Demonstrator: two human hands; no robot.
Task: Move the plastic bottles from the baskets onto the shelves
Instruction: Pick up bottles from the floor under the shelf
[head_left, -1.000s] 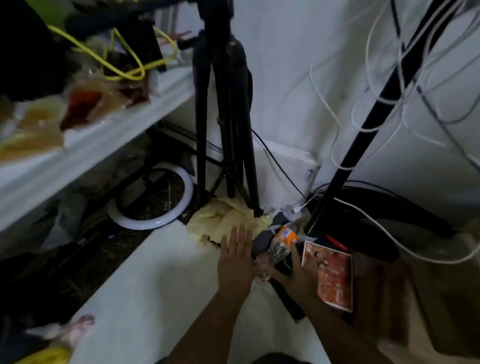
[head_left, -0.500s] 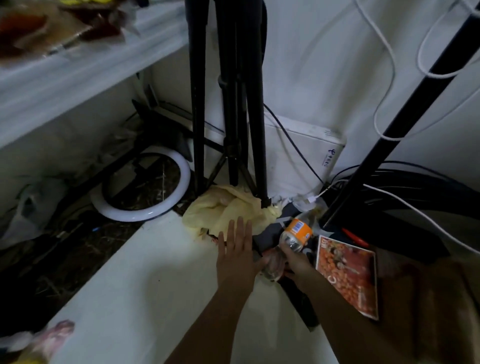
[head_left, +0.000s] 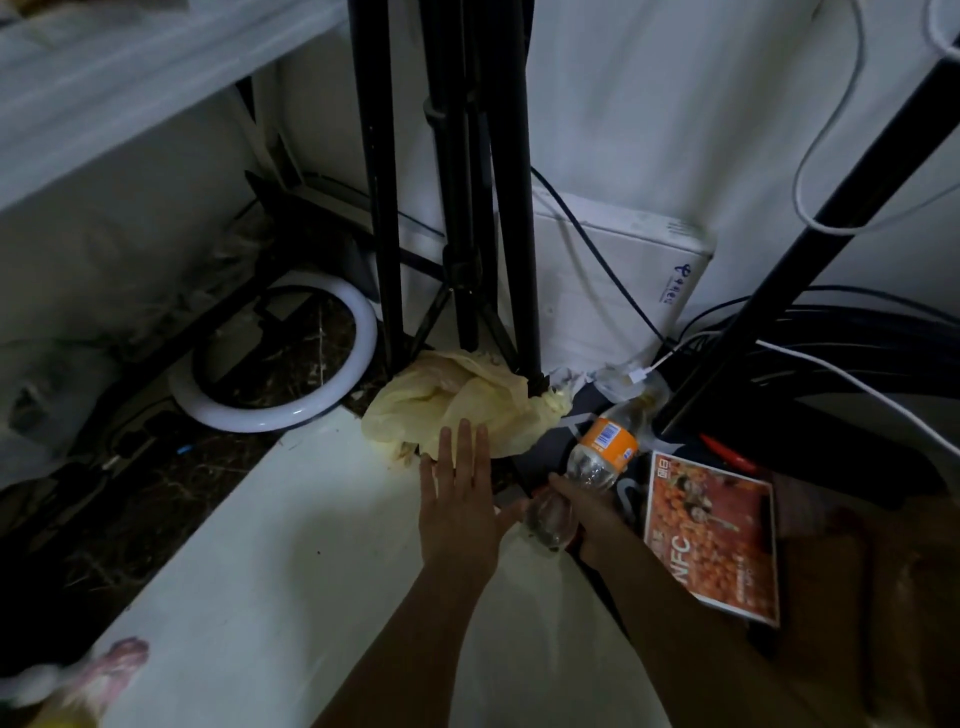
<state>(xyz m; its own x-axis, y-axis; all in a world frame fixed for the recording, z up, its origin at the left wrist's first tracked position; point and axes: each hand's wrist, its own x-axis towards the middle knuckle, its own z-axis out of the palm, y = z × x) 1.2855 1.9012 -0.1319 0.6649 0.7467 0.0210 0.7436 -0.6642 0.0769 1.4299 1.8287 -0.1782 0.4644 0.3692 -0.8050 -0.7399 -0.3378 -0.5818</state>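
Gripping plastic bottle (head_left: 605, 444) by its lower end with right hand (head_left: 589, 527), fingers curled round it; lying tilted between yellow bag (head_left: 457, 395) and orange booklet (head_left: 711, 535), low by tripod legs (head_left: 467, 208). Resting left hand (head_left: 460, 499) flat beside the bag, fingers straight, holding nothing. Pull up and back first to clear tripod legs, then swing left to shelf (head_left: 130, 93). Probably thin-walled: squeeze lightly, support with left hand.

The long white shelf board (head_left: 291, 561) carries a crumpled yellow plastic bag (head_left: 457, 400) at its far end; just nearer than the bag, my left hand (head_left: 457, 509) rests flat (fingers straight).
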